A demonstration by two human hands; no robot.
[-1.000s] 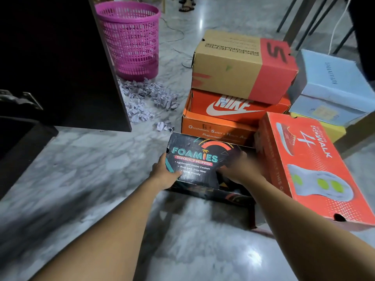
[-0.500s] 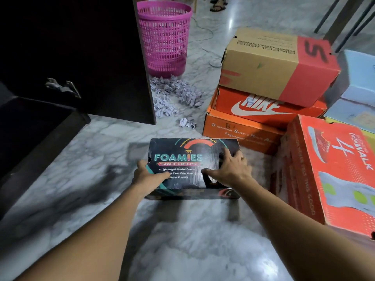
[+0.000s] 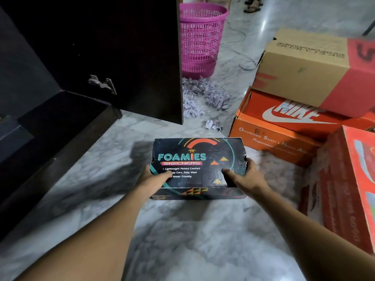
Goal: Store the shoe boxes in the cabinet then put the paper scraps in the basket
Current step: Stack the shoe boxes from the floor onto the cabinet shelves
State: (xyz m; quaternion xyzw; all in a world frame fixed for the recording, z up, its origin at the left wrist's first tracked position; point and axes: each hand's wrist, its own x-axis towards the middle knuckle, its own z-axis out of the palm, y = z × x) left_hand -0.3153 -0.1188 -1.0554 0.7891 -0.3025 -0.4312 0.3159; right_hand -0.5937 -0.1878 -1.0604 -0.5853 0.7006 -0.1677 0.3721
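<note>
A black Foamies shoe box (image 3: 200, 155) is held just above the marble floor, in the middle of the view. My left hand (image 3: 151, 180) grips its near left corner, thumb on the lid. My right hand (image 3: 244, 176) grips its near right edge, thumb on top. The dark cabinet (image 3: 60, 126) stands open at the left, its door (image 3: 121, 57) swung outward. Paper scraps (image 3: 205, 96) lie in a heap on the floor in front of the pink basket (image 3: 199, 37). To the right are stacked a brown-and-red box (image 3: 304, 72), a Nike box (image 3: 288, 116) and an orange box (image 3: 269, 140).
A tall red-orange shoe box (image 3: 349, 183) stands at the right edge, close to my right arm. A thin cable (image 3: 241, 63) loops on the floor behind the scraps. Someone's sandalled feet (image 3: 252, 6) show at the top. Bare marble floor (image 3: 182, 240) lies below the box.
Both hands have carried the black box left, away from the stacked boxes and toward the open cabinet. My right hand shifted from the lid to the box's right edge.
</note>
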